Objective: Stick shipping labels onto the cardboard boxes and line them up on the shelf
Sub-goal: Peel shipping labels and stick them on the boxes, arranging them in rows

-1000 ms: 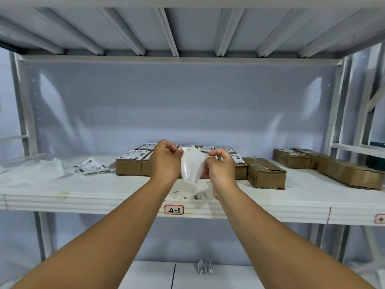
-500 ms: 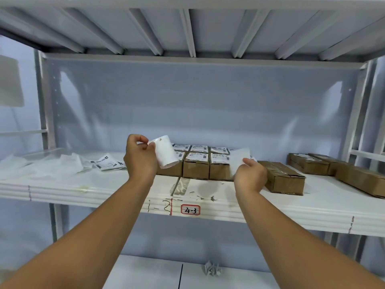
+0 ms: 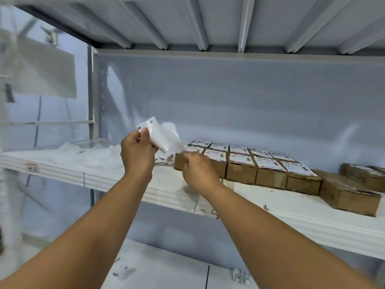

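Observation:
My left hand pinches a curled white label sheet above the left part of the white shelf. A thin translucent layer hangs off that sheet down to the curled fingertips of my right hand, which seems to pinch its lower corner. My right hand is in front of the leftmost of several labelled cardboard boxes, lined up in two rows. One plain brown box without a label sits right of them.
Crumpled white backing papers are heaped on the shelf's left end, with loose printed labels beside them. More brown boxes stand at the far right. Paper scraps lie on the lower shelf.
My view has swung left. My hands, apart half a second ago with a separate piece in the right one, are close together again, and the left hand's sheet is raised higher.

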Action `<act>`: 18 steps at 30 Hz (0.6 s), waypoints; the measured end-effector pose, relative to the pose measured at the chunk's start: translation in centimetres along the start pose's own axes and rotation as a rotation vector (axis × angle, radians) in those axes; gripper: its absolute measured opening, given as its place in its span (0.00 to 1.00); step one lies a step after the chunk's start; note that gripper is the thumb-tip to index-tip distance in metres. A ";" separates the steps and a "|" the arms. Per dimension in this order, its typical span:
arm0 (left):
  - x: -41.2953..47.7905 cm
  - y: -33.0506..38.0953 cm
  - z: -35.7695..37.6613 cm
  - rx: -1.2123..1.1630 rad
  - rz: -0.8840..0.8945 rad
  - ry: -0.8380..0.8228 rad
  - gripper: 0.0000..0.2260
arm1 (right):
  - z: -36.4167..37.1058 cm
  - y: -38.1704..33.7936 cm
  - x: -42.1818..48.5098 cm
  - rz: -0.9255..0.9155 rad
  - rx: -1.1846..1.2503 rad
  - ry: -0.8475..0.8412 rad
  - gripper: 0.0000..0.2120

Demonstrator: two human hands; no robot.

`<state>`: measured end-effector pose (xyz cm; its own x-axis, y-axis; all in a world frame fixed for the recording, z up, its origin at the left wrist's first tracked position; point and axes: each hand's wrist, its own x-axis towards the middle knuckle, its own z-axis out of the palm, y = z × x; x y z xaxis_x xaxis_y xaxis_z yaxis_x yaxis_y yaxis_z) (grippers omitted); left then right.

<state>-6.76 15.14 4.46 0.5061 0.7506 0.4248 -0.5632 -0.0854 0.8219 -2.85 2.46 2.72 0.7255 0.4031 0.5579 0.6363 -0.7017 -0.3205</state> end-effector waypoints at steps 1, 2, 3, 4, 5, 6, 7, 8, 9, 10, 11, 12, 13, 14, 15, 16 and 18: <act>0.5 -0.5 -0.7 0.011 -0.002 -0.001 0.16 | 1.0 -0.9 0.6 -0.016 0.006 -0.044 0.17; 1.2 -0.9 -1.7 0.026 0.001 0.006 0.17 | 2.1 -1.9 1.3 -0.021 0.030 -0.085 0.16; 1.7 -1.3 -2.5 0.040 0.003 0.011 0.17 | 3.0 -2.7 1.9 -0.016 0.058 -0.119 0.16; 2.2 -1.7 -3.4 0.047 0.001 0.020 0.17 | 4.0 -3.6 2.6 -0.019 0.081 -0.138 0.15; 2.7 -2.0 -4.1 0.050 -0.005 0.032 0.16 | 4.8 -4.4 3.2 -0.030 0.093 -0.150 0.13; 3.0 -2.2 -4.8 0.046 -0.011 0.049 0.16 | 5.5 -5.1 3.7 -0.042 0.089 -0.163 0.12; 3.5 -2.5 -5.6 0.043 -0.010 0.073 0.16 | 6.4 -5.9 4.3 -0.055 0.083 -0.183 0.13; 3.8 -2.7 -6.3 0.039 -0.005 0.098 0.16 | 7.1 -6.5 4.8 -0.068 0.072 -0.203 0.14; 4.3 -3.1 -7.0 0.033 0.006 0.123 0.16 | 7.9 -7.1 5.4 -0.089 0.065 -0.224 0.15; 4.7 -3.3 -7.7 0.023 0.014 0.138 0.16 | 8.6 -7.7 5.9 -0.115 0.057 -0.243 0.17; 5.1 -3.6 -8.3 0.013 0.021 0.148 0.16 | 9.3 -8.1 6.4 -0.142 0.045 -0.263 0.18; 5.5 -3.9 -9.0 0.008 0.033 0.156 0.18 | 10.1 -8.6 7.0 -0.168 0.032 -0.284 0.20; 5.9 -4.1 -9.4 0.001 0.042 0.159 0.19 | 10.9 -9.0 7.6 -0.184 0.015 -0.305 0.21; 6.4 -4.3 -9.8 -0.006 0.051 0.163 0.20 | 11.8 -9.3 8.2 -0.195 0.006 -0.319 0.22; 6.7 -4.5 -10.1 -0.017 0.056 0.164 0.18 | 12.7 -9.5 8.8 -0.201 0.009 -0.336 0.23; 6.9 -4.6 -10.2 -0.021 0.061 0.168 0.17 | 13.4 -9.6 9.3 -0.209 0.023 -0.352 0.22; 7.4 -5.0 -10.4 -0.014 0.071 0.173 0.16 | 14.7 -9.5 10.1 -0.214 0.078 -0.374 0.17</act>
<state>-6.99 27.96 -0.41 0.3459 0.8444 0.4090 -0.6028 -0.1340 0.7866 2.29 21.82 0.07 0.6110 0.7297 0.3070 0.7902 -0.5383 -0.2930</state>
